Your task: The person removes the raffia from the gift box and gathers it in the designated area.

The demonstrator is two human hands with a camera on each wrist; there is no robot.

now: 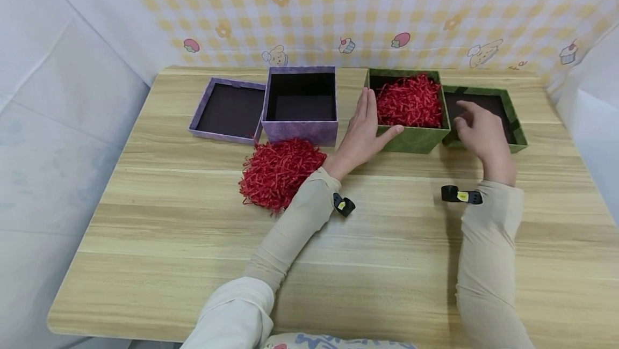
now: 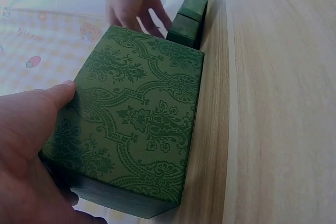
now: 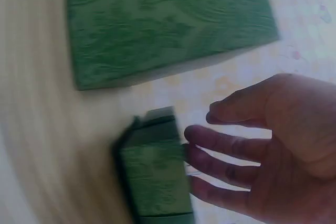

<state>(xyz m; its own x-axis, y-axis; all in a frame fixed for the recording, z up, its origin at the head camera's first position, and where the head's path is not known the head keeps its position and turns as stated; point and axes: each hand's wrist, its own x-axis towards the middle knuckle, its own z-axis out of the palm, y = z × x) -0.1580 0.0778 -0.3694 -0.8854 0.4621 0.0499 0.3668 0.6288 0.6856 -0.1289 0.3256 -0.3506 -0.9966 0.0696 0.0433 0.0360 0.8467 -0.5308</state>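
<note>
A green patterned box (image 1: 413,140) stands at the back of the table with red shredded paper (image 1: 410,102) inside. My left hand (image 1: 360,135) rests its straight fingers along the box's left side. Its thumb lies at the front upper edge, and the left wrist view shows the thumb (image 2: 63,94) touching the front panel. To the right lies a shallow green lid (image 1: 516,134), its dark inside facing up. Over that lid hovers my right hand (image 1: 486,131), fingers loosely bent. Nothing is held in it; in the right wrist view the fingertips (image 3: 195,134) come near the lid's edge.
An open purple box (image 1: 302,131) stands left of the green one, with its dark inside showing. Beside it lies a purple lid (image 1: 227,137). A heap of red shredded paper (image 1: 280,174) sits in front, by my left forearm. A checked cloth (image 1: 309,16) hangs behind the table.
</note>
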